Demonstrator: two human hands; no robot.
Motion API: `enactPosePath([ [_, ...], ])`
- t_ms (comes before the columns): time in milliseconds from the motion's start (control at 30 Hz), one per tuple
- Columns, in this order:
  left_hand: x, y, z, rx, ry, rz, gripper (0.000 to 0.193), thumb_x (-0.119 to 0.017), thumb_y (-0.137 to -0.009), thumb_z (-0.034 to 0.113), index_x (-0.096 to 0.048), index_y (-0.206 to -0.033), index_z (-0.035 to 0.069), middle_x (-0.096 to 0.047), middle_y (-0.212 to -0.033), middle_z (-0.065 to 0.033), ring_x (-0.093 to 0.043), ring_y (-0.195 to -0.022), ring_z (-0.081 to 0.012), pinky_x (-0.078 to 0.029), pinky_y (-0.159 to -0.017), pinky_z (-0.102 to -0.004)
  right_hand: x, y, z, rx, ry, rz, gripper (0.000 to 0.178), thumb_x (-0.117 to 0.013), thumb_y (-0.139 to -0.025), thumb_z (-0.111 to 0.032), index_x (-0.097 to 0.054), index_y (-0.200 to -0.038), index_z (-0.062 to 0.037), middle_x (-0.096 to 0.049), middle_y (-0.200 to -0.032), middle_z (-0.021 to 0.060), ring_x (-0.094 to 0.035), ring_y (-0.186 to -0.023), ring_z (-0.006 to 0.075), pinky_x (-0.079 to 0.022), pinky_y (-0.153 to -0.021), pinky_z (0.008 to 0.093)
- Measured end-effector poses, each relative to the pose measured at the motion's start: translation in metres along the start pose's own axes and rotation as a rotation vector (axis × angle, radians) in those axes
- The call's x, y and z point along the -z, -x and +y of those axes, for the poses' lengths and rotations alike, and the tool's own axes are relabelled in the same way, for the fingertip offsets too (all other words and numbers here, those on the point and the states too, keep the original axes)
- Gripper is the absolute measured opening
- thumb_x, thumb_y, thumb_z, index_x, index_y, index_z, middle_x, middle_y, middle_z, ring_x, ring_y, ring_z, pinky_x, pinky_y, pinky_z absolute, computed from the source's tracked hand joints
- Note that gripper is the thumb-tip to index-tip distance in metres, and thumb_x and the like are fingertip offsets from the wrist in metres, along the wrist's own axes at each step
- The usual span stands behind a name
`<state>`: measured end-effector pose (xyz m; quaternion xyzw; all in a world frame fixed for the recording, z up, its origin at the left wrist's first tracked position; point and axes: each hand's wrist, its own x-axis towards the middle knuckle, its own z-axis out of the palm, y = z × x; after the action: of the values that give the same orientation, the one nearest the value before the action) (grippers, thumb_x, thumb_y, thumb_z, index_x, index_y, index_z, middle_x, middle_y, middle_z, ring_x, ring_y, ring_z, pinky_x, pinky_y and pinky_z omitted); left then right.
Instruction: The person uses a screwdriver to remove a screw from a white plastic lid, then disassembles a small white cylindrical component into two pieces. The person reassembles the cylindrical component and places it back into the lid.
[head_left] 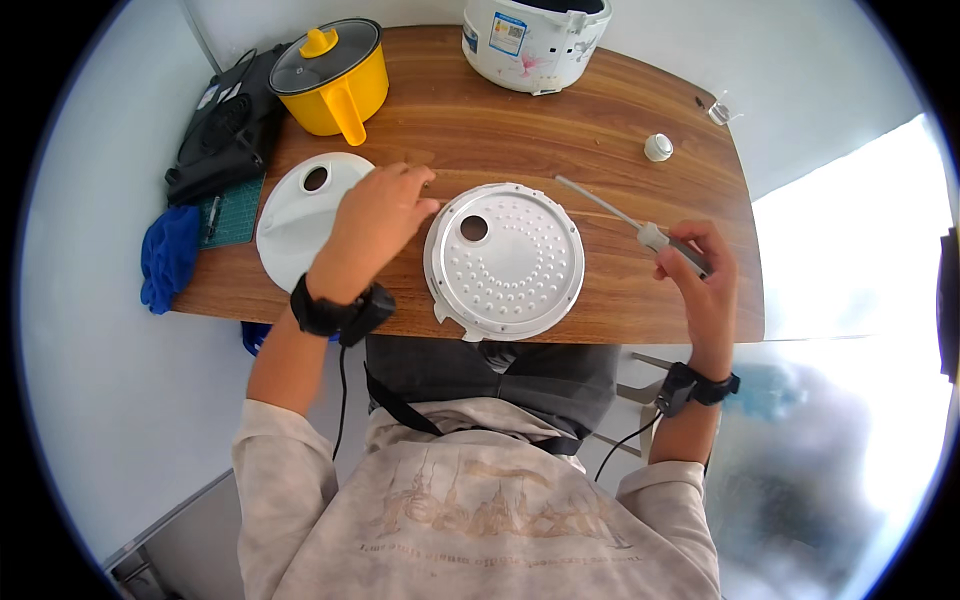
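My right hand (703,262) grips a screwdriver (655,237) by its grey and white handle, with the metal shaft slanting up to the left. The tip hangs over the wood to the right of a round metal inner lid (510,255), which has rows of small bumps and one round hole. My left hand (385,215) is over the right part of a white round plastic cover (290,235), palm down. Its thumb and fingertips point right, with a gap between them, beside the upper left rim of the metal lid. Part of the white cover is hidden under that hand and wrist.
A yellow pot (345,95) with a glass lid stands at the far left, a white rice cooker body (530,45) at the back. Right of it lies a small white round part (658,147). A black bag (225,130), green cutting mat (235,210) and blue cloth (170,255) line the left edge.
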<state>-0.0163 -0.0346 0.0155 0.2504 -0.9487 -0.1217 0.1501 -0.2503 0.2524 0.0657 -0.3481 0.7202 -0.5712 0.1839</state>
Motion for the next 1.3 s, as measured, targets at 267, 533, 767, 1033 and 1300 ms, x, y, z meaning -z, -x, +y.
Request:
enactPosePath([
  [267, -0.002, -0.031, -0.016, -0.056, 0.026, -0.171, 0.017, -0.067, -0.086, 0.005, -0.069, -0.102, 0.003, -0.071, -0.093, -0.0152, -0.067, -0.093, -0.0336, -0.053, -0.081, -0.0427, -0.03, -0.01, 0.075, -0.141, -0.369, 0.129, 0.011, -0.067, -0.094, -0.008, -0.061, -0.101, -0.0019, -0.065, -0.089, 0.0049, -0.061, -0.074, 0.0102, -0.051, -0.069, 0.0246],
  [533, -0.022, -0.04, -0.031, -0.019, -0.023, -0.214, 0.009, -0.066, -0.085, 0.003, -0.067, -0.094, 0.001, -0.071, -0.089, -0.0176, -0.068, -0.084, -0.035, -0.054, -0.074, -0.0435, -0.032, 0.011, 0.092, -0.287, -0.541, 0.091, 0.008, -0.065, -0.096, -0.007, -0.061, -0.102, -0.0043, -0.063, -0.096, 0.0035, -0.062, -0.081, 0.0109, -0.052, -0.071, 0.0254],
  [767, -0.022, -0.041, -0.029, -0.116, -0.007, -0.091, 0.01, -0.066, -0.086, 0.002, -0.067, -0.096, 0.001, -0.07, -0.1, -0.0185, -0.066, -0.095, -0.034, -0.053, -0.076, -0.0433, -0.033, 0.015, 0.092, -0.297, -0.576, 0.079, 0.009, -0.065, -0.095, -0.007, -0.06, -0.103, -0.0046, -0.062, -0.097, 0.0028, -0.061, -0.082, 0.0111, -0.052, -0.073, 0.0254],
  [1033, -0.019, -0.05, -0.027, -0.013, 0.034, -0.244, 0.01, -0.064, -0.085, 0.001, -0.065, -0.095, 0.0, -0.07, -0.097, -0.0173, -0.067, -0.09, -0.0338, -0.053, -0.075, -0.0421, -0.028, 0.014, 0.096, -0.298, -0.608, 0.056, 0.01, -0.064, -0.096, -0.007, -0.06, -0.104, -0.0046, -0.062, -0.097, 0.0029, -0.062, -0.083, 0.0114, -0.053, -0.075, 0.0266],
  [1300, 0.012, -0.019, 0.009, -0.025, 0.422, -0.212, 0.01, -0.065, -0.086, 0.003, -0.062, -0.096, 0.0, -0.066, -0.085, -0.0112, -0.064, -0.077, -0.0222, -0.052, -0.07, -0.0316, -0.026, 0.015, 0.099, -0.307, -0.618, 0.054, 0.01, -0.064, -0.096, -0.008, -0.06, -0.105, -0.0048, -0.062, -0.097, 0.0027, -0.062, -0.084, 0.0121, -0.053, -0.076, 0.0275],
])
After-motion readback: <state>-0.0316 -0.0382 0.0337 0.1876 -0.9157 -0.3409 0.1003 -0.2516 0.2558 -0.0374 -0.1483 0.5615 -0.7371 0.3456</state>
